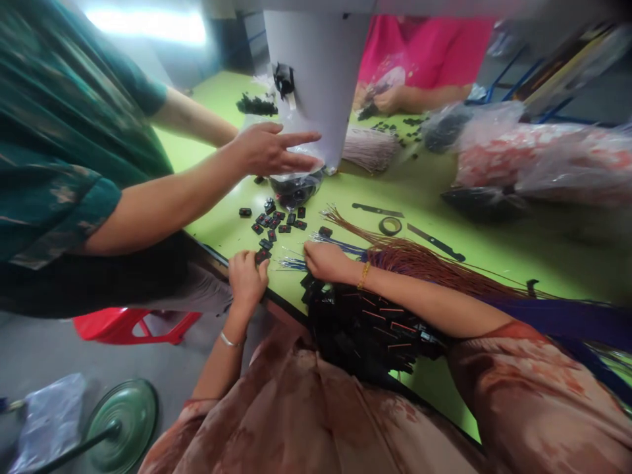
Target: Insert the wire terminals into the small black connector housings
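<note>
My left hand [247,278] is at the table edge, its thumb and fingers closed on a small black connector block [263,255] with a reddish mark. Several similar black blocks [274,220] lie scattered just beyond it. To the right, my right hand [330,262] is closed at the blue wires [292,264], whose bare metal tips fan out leftward past the fingers; its fingertips are partly hidden. More blue wires [345,243] run behind that hand. Below my right forearm sits a pile of black parts [360,329] with short orange-brown wires.
A co-worker's hand [276,150] reaches over a clear bag [296,187] of dark parts. Brown wires [415,253], a tape roll [390,226] and two flat blades [435,242] lie on the green table [336,191]. A pale post [316,79] stands behind; another person sits opposite.
</note>
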### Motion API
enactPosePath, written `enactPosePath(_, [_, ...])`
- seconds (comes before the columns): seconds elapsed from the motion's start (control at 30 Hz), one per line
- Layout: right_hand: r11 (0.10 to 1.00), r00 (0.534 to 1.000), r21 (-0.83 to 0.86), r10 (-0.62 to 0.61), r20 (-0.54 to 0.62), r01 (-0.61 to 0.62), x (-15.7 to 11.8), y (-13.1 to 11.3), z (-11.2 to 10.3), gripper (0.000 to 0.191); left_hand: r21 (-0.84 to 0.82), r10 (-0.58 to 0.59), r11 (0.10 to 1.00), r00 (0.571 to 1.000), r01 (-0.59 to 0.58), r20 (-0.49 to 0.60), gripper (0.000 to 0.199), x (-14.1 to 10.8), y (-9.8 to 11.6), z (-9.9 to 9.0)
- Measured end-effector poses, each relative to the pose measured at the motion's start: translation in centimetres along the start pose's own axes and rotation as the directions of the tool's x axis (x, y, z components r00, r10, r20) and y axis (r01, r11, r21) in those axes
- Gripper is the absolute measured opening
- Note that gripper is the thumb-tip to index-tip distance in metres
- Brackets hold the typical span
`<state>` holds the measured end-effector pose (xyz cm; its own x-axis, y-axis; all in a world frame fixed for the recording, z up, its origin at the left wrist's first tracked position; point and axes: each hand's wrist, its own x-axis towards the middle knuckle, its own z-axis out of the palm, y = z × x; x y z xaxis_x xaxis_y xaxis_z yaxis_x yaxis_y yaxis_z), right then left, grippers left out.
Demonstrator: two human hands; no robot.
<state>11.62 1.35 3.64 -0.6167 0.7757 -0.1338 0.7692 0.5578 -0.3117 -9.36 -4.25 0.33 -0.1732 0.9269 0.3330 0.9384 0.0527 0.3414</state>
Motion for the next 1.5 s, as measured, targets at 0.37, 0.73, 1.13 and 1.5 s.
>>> enactPosePath(0.37, [0.661,0.962,0.724,0.013,-0.274,0.198,1.2,1.2,0.4,0.016,-0.672,-0.215,0.713,0.975,0.199,0.061,0.028,0.3,0.9,-0.3])
enactPosePath(0.73, [0.855,0.888,0.417,-0.102,-0.449,0.309,-0.7,1.0,-1.0,0.010,-0.750,-0.034,-0.258,0.770,0.609,0.637,0.031,1.6,5.8,0.7])
enactPosePath(1.13, [0.927,0.879,0.170,-0.242,-0.411,0.335,-1.0,1.1,-1.0,0.012,-0.725,0.043,-0.233,0.752,0.648,0.658,0.028,1.7,5.9,0.4])
enactPosePath(1.5, [0.934,0.887,0.034,-0.326,-0.325,0.356,-0.7,1.2,-0.6,0.019,-0.767,-0.095,-0.175,0.764,0.618,0.638,0.031,1.1,6.7,1.2])
